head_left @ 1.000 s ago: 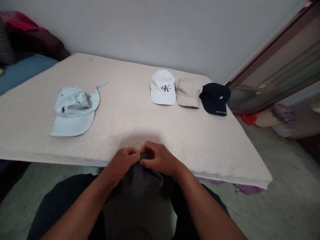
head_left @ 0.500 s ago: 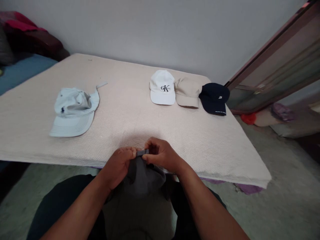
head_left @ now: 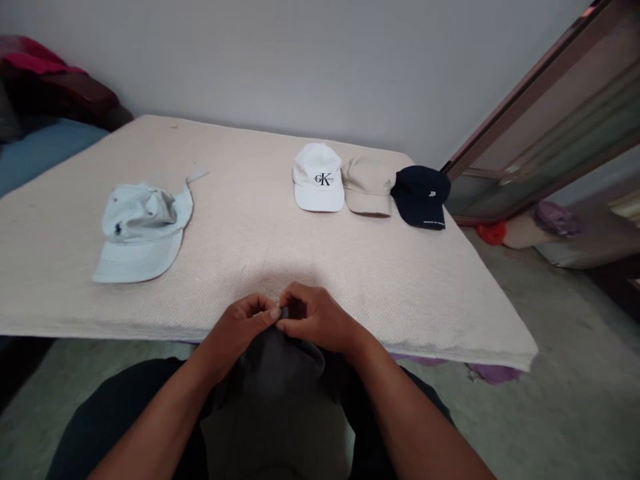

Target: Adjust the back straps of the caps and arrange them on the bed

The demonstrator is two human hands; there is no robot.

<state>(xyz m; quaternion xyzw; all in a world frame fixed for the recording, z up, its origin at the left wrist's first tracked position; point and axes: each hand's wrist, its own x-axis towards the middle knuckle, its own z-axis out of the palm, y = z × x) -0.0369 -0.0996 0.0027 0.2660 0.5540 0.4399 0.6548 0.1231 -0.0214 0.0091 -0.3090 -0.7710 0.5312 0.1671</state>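
Observation:
A dark grey cap (head_left: 283,363) hangs at the near edge of the cream-covered surface, over my lap. My left hand (head_left: 243,328) pinches its strap from the left, and my right hand (head_left: 315,317) pinches it from the right, with the fingertips of both meeting. Most of the strap is hidden by my fingers. On the left lies a pale blue cap (head_left: 140,230), its loose strap sticking out behind. Towards the back right a white cap (head_left: 319,177), a beige cap (head_left: 369,185) and a navy cap (head_left: 421,197) sit in a row, side by side.
The cream cover (head_left: 240,233) ends just beyond my knees. A grey wall (head_left: 280,67) rises behind it. At the right stand a framed door (head_left: 540,140) and bundles on the floor, one with a red end (head_left: 493,233). Blue bedding (head_left: 55,150) lies far left.
My fingertips have come closer together on the dark grey cap's strap, covering more of it. The view has shifted slightly, while the other caps keep their places on the cover.

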